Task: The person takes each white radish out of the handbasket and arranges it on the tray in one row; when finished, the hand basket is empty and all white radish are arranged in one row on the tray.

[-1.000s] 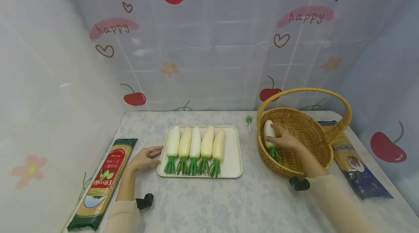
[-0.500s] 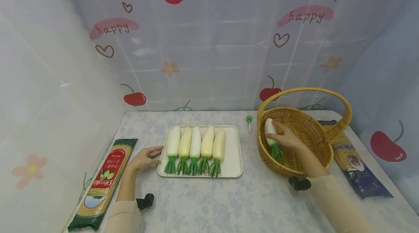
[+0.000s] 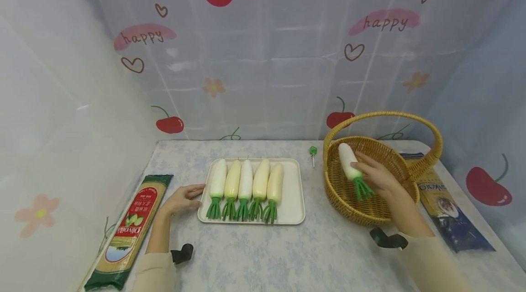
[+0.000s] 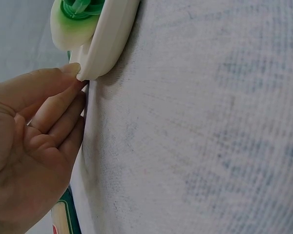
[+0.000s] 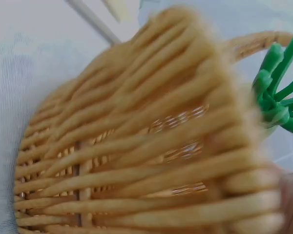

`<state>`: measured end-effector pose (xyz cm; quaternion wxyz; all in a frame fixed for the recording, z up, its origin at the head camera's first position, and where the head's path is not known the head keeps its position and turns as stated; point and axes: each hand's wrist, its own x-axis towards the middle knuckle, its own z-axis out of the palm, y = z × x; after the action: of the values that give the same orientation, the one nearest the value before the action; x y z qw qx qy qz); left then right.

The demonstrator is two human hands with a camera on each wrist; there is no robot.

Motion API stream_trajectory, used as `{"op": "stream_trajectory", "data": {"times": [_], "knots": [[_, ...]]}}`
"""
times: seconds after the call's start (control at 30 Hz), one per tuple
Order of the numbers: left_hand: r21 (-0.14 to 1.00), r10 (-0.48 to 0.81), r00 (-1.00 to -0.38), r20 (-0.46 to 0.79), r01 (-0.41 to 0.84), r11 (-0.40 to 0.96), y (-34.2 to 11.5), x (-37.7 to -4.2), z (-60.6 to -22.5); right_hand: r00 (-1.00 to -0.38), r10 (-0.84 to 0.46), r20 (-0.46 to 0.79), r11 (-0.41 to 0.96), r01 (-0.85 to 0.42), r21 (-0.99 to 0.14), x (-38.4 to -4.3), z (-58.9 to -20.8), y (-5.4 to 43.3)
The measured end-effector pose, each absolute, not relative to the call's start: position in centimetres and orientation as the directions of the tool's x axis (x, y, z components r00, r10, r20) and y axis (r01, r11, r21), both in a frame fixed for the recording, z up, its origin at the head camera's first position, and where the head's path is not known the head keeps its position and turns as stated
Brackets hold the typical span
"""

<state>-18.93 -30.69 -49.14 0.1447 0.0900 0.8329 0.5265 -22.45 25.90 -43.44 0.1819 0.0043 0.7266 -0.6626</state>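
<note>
In the head view, my right hand (image 3: 376,175) holds a white radish (image 3: 347,159) with green stalks above the inside of the wicker basket (image 3: 349,207). The radish tilts, its white end up and to the left. The right wrist view shows the green stalks (image 5: 278,95) over the basket's rim, and little of the hand. My left hand (image 3: 181,200) touches the left edge of a cream tray (image 3: 292,191) with extended fingers; thumb and fingertips also meet the tray's rim (image 4: 105,53) in the left wrist view. Several radishes (image 3: 245,180) lie side by side on the tray.
A red and green pasta packet (image 3: 129,232) lies at the left. Behind the basket, a blue and yellow packet (image 3: 445,210) lies partly hidden at the right. A green lollipop (image 3: 313,153) rests between tray and basket. The basket's tall handle (image 3: 386,113) arches over it.
My right hand has lifted the white radish up from the basket's left inner side and moved it rightward. My left hand stays at the tray's edge.
</note>
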Motion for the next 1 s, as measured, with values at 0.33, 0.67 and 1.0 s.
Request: {"op": "stream_trajectory", "data": {"times": [0.33, 0.67, 1.0], "knots": [[0.907, 0.309, -0.941, -0.138, 0.005, 0.421, -30.8, -19.0, -49.4, -0.962, -0.183, -0.204, 0.056, 0.197, -0.979, -18.3, -41.6, 26.2], [0.907, 0.311, -0.940, -0.137, 0.007, 0.420, -30.9, -19.0, -49.6, -0.930, -0.364, -0.044, -0.157, 0.108, -0.982, -13.8, -41.4, 25.4], [0.901, 0.293, -0.944, -0.151, -0.010, 0.434, -30.6, -18.9, -49.2, -0.827, -0.558, 0.063, -0.190, 0.053, -0.980, -11.5, -43.4, 21.7]]}}
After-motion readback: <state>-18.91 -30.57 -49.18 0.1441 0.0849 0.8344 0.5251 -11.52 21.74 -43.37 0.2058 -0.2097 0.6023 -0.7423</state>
